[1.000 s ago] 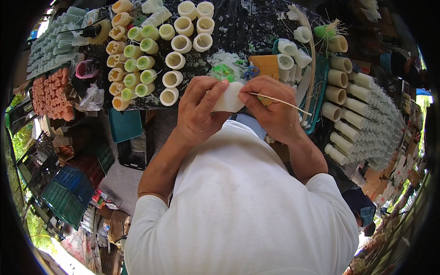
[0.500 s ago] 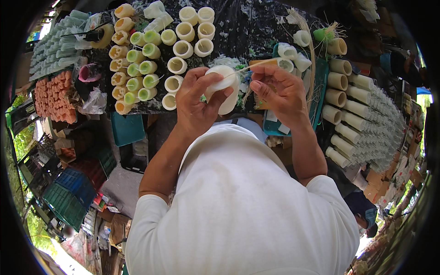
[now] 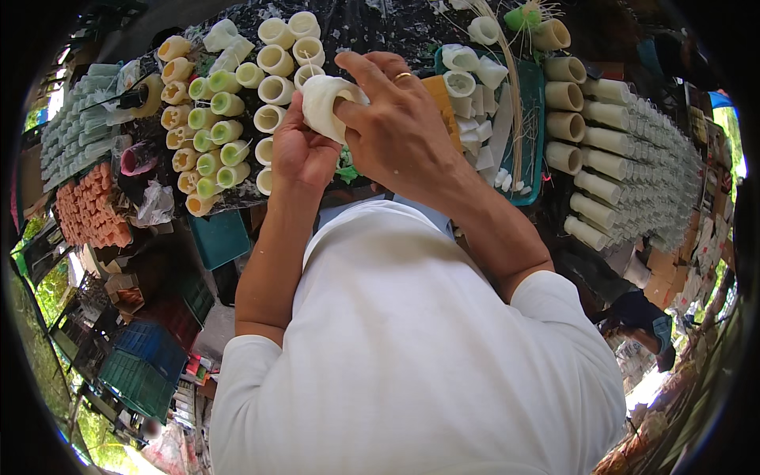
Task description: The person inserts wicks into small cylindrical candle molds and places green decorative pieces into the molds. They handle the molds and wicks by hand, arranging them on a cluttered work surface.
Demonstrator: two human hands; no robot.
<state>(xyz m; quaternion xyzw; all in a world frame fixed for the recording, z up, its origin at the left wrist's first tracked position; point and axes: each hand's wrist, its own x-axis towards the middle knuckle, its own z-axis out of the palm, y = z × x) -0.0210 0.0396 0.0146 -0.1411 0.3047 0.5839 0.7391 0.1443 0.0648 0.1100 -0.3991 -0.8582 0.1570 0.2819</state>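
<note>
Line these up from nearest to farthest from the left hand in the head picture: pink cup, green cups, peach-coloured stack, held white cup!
From the left hand:
1. White cup: held at its fingers.
2. Green cups: to its left.
3. Pink cup: further left.
4. Peach-coloured stack: far left, lower in view.

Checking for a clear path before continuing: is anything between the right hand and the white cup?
Nothing visible: the right hand is at the open end of the white cup, while the left hand holds its other side. The cup's inside is mostly hidden.
</note>
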